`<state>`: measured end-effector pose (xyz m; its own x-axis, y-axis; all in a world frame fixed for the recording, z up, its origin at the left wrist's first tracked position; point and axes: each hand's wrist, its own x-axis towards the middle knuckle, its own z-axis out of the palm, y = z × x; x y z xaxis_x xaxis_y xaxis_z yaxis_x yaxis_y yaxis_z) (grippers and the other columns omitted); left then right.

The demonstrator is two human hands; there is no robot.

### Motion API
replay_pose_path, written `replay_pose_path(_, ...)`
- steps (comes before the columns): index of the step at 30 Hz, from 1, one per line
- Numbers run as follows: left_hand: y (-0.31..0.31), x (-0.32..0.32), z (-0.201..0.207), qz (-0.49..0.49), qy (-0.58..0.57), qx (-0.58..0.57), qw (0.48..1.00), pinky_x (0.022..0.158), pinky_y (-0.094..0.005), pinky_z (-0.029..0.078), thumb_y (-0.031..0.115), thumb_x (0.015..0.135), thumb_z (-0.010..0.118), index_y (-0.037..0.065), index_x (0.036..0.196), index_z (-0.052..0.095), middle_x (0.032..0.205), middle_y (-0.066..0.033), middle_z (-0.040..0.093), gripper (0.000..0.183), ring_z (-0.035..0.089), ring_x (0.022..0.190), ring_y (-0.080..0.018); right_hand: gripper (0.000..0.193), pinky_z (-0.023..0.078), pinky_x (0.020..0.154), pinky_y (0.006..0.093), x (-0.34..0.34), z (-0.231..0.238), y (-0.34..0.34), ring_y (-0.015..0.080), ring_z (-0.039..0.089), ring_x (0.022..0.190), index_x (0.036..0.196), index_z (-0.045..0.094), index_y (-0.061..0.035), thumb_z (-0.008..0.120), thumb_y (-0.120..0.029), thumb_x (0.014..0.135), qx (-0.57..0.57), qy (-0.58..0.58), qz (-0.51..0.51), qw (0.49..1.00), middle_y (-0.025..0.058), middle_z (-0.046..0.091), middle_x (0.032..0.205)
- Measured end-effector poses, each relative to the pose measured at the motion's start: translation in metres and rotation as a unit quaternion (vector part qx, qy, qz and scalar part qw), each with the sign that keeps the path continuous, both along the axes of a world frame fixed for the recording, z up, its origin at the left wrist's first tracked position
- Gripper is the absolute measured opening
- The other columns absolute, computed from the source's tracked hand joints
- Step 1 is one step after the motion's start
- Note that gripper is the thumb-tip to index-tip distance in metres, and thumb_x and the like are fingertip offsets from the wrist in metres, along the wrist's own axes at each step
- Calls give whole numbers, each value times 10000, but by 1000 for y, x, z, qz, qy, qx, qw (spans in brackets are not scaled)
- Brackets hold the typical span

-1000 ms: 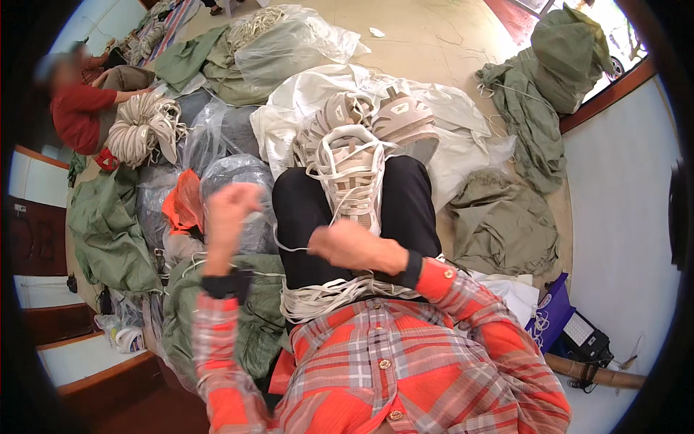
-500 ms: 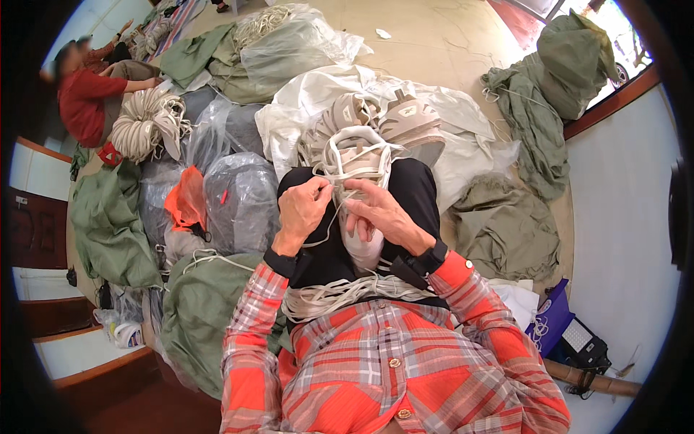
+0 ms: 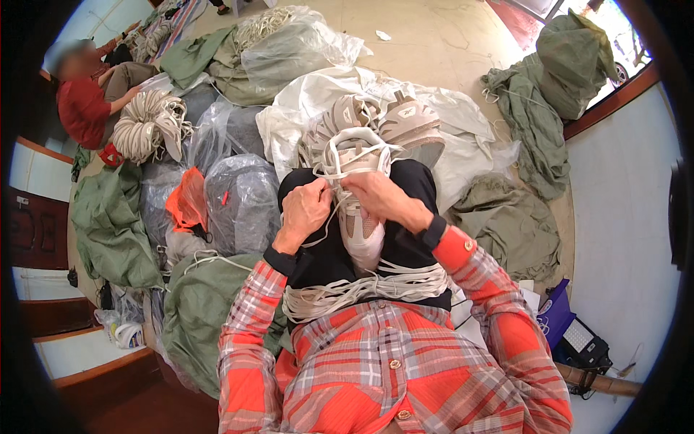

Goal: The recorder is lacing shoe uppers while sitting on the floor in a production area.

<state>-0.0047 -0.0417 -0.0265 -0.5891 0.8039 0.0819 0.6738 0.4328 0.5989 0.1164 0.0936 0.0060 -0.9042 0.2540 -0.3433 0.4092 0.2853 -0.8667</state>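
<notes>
A beige-and-white sneaker (image 3: 363, 242) is held between my knees, its toe toward me and its collar away. White shoelace (image 3: 334, 211) loops over its opening and hangs down its left side. My left hand (image 3: 306, 210) is closed in a pinch on the lace at the shoe's left edge. Above the tongue area, my right hand (image 3: 383, 197) has its thumb and fingers drawn together at the lacing, back of the hand upward; its fingertips are partly hidden. Across my lap lies a thick bundle of white laces (image 3: 365, 295).
More sneakers (image 3: 410, 121) lie beyond my knees on a white plastic sack (image 3: 463, 137). Plastic-wrapped bundles (image 3: 242, 192) and an orange bag (image 3: 189, 201) are at left, with green sacks (image 3: 108, 220) around. A co-worker in red (image 3: 83, 108) sits far left beside strung shoes (image 3: 152, 124).
My right hand has turned over, its spread fingers drawing together at the lacing and uncovering the shoe's toe. My left hand stays nearly in place. The co-worker's head and arm have shifted.
</notes>
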Motion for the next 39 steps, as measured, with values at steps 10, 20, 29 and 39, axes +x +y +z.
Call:
replay_pose_path(10,10,-1,-11,-40,-8,37,999,548,-478,436,222,813,545,52,761,580,651,-191,590,181,588,656,-400,98,462,538,432,-10,-42,-2,350,598,595,791,530,5,555,-85,763,386,223,8,895,186,567,627)
replay_pose_path(20,-10,26,-3,-114,274,28,955,783,-406,351,226,810,589,80,762,575,795,-71,521,154,478,849,-263,85,558,606,317,32,29,50,230,652,752,882,473,-21,534,-76,903,-200,297,-252,899,164,600,970)
replay_pose_path(29,-9,-19,38,-78,-513,8,855,566,-201,387,216,940,487,44,739,570,636,44,485,276,458,587,-57,110,517,778,324,84,-8,107,198,620,825,959,584,-27,577,-97,874,-447,417,-302,731,102,634,940)
replay_pose_path(39,-20,-21,18,-163,-301,22,939,743,-227,384,61,756,656,53,871,679,850,0,579,118,484,805,-130,226,504,815,270,332,13,233,159,572,857,1070,520,75,555,-63,895,-223,527,-468,673,104,591,942)
